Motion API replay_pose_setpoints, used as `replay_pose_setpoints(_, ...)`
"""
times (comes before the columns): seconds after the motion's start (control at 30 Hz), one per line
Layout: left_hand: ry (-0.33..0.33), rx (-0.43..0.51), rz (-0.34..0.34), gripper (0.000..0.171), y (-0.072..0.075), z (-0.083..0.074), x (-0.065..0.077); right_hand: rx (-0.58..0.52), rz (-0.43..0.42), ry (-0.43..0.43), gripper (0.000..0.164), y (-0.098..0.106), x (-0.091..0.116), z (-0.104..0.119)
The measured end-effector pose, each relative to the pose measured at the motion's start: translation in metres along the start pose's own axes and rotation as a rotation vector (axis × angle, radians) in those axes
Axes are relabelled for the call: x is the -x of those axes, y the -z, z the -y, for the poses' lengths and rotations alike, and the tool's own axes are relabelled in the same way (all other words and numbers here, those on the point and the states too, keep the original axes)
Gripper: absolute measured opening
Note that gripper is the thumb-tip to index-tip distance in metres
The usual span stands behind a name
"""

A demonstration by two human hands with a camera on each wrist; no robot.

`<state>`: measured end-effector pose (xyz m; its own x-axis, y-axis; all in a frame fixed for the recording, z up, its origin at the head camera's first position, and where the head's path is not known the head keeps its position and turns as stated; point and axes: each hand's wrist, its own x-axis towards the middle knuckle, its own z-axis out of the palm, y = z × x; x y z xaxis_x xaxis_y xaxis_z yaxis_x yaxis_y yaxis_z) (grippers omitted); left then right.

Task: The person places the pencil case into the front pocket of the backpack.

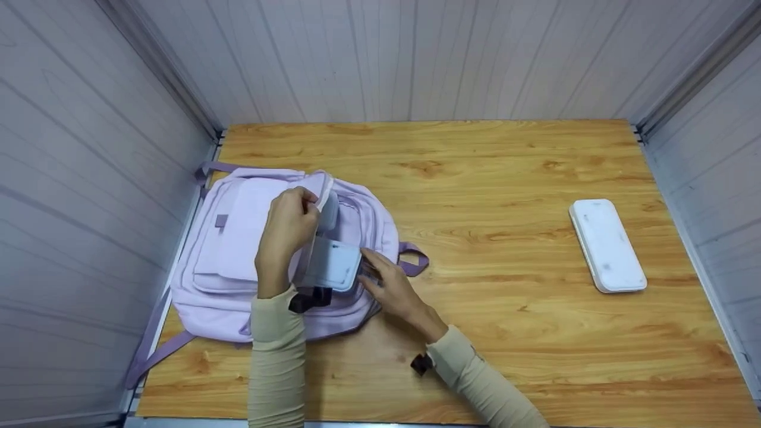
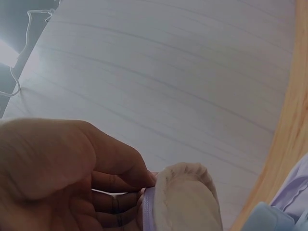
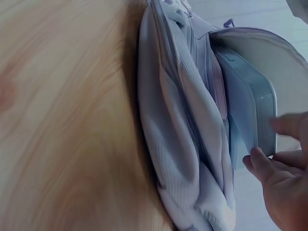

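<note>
A lilac backpack (image 1: 226, 238) lies on the table with its front pocket open. My left hand (image 1: 288, 226) pinches the rim of the pocket flap (image 1: 324, 190) and lifts it; the cream lining (image 2: 187, 202) shows in the left wrist view. A light-blue, box-like case (image 1: 337, 264) with rounded corners sticks partly out of the pocket, its inner end hidden. My right hand (image 1: 392, 285) holds the outer end of this case, thumb (image 3: 262, 163) at its lower corner and fingers along its end. Farther back in the pocket mouth shows another pale-blue piece (image 1: 329, 214).
A white, rounded oblong case (image 1: 607, 245) lies on the right of the wooden table (image 1: 487, 333). Pale panel walls (image 1: 380, 59) enclose the table at the back and sides. A purple loop (image 1: 414, 258) and straps (image 1: 157, 356) extend from the backpack.
</note>
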<state>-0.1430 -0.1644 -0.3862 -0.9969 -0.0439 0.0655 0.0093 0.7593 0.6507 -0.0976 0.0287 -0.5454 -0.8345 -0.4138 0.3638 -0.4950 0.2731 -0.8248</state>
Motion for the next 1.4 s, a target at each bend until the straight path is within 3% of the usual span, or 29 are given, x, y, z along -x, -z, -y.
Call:
replay_pose_setpoints(0.2,0.001,0.002,0.002,0.023,0.000,-0.001,0.000,-0.016,-0.034,-0.062,0.047,-0.014,-0.015,0.001)
replay_pose_setpoints(0.53,-0.004,-0.004,-0.004,0.022,-0.002,-0.001,0.001,0.019,-0.066,-0.081,0.044,-0.030,-0.025,0.004)
replay_pose_setpoints(0.77,-0.009,-0.006,0.005,0.023,-0.002,-0.001,0.001,0.071,-0.139,-0.092,0.022,-0.038,-0.028,0.008)
replay_pose_setpoints(1.07,-0.010,-0.016,0.012,0.024,-0.003,-0.001,0.000,-0.014,-0.059,-0.101,0.023,-0.044,-0.033,0.012)
replay_pose_setpoints(1.4,-0.014,-0.019,0.016,0.024,-0.004,-0.003,0.001,0.034,0.035,-0.040,0.027,-0.046,-0.033,0.014)
